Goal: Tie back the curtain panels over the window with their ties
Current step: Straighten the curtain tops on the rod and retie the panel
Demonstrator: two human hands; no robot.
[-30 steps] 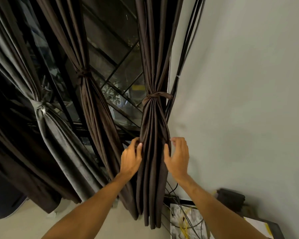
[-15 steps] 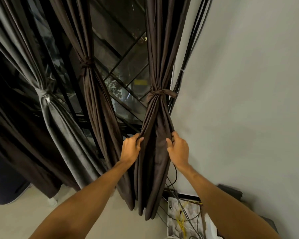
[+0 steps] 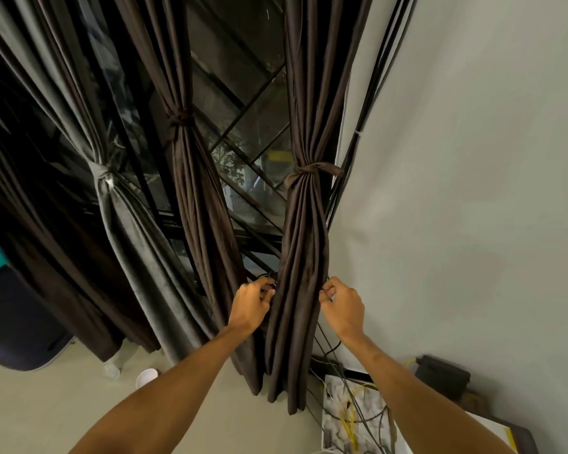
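Observation:
A dark brown curtain panel (image 3: 304,257) hangs by the wall, bunched by a brown tie (image 3: 312,169) knotted round its middle. My left hand (image 3: 251,306) pinches the panel's left edge well below the tie. My right hand (image 3: 341,304) pinches its right edge at the same height, fingers curled. A second brown panel (image 3: 197,198) to the left is gathered by its own tie (image 3: 177,118). Further left a grey panel (image 3: 128,231) is knotted at its tie (image 3: 101,170).
The dark window (image 3: 243,132) with diagonal bars lies behind the panels. Black cables (image 3: 371,103) run down the pale wall (image 3: 473,191) to a white box of wires (image 3: 354,417) on the floor. A white cup (image 3: 146,377) and a dark seat (image 3: 17,326) sit lower left.
Both hands have slid a little lower on the right panel and moved from its front folds out to its side edges, curling into pinches. The view has tilted down slightly.

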